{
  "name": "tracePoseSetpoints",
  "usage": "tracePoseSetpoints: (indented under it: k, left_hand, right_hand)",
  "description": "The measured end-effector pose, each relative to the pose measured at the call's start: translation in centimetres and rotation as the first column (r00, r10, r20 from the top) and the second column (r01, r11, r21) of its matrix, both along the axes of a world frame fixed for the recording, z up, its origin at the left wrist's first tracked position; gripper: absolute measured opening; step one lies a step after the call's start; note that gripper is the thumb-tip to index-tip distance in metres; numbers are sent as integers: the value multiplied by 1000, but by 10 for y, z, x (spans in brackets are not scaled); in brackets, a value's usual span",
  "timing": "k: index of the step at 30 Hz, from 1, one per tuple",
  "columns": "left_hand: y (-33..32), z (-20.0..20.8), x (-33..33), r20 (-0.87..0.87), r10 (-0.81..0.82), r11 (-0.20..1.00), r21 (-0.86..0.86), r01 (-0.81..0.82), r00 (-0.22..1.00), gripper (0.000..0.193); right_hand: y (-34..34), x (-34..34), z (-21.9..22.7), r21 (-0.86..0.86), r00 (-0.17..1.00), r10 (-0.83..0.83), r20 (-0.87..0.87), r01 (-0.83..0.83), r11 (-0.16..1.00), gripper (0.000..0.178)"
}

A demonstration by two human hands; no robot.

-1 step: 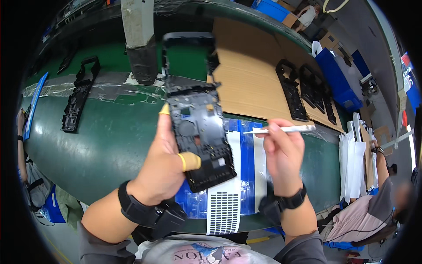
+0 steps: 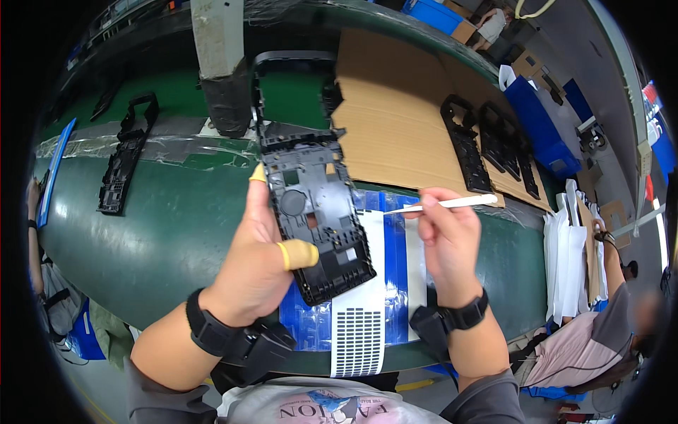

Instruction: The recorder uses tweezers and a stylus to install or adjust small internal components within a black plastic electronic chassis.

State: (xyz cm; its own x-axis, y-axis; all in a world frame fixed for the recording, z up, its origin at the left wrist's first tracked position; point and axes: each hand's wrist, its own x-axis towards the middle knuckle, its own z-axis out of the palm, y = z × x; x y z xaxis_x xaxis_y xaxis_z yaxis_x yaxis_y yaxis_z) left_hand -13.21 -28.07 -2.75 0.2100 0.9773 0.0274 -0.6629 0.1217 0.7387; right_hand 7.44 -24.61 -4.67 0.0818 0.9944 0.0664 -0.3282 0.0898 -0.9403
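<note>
Okay, green counter fills most of the view, a strip of clear and dark tape running across it past the foot of a pale post. Your left hand has its fingers wrapped on the black plastic frame, raised over the counter and tilted, yellow covers on the thumb and one finger. Your right hand has its fingers pinching a white fine-tipped tool, tip by the upper edge of a white label sheet; can't tell if they touch. Sheet lies on a blue plastic-covered mat, partly under the frame. Flat cardboard beyond, similar black frames on its right side; another dark frame on the counter at left. Blue bin right of the cardboard, white sheets standing nearer. Room: seated co-worker at right, another person far back near cartons, grey floor.
</note>
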Motion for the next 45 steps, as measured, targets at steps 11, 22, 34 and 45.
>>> tracePoseSetpoints:
  k: [11, 22, 34, 45]
  left_hand:
    - [7, -3, -2, 91, 61, 991, -125, -49, 994, 33]
    - [8, -4, 1, 152, 26, 988, -153, -2, 988, 31]
    - [-12, 1, 11, 243, -177, 945, -228, 233, 954, 35]
    - [-13, -4, 14, 195, -200, 960, -159, 232, 960, 47]
  right_hand:
    - [17, -5, -20, -122, 997, 23, 74, -14, 992, 10]
    - [15, -1, -16, -128, 999, 46, 17, -44, 991, 14]
    - [-50, -29, 20, 8, 979, 204, 11, -204, 979, 17]
    - [-48, -32, 22, -11, 972, 236, 6, -236, 972, 16]
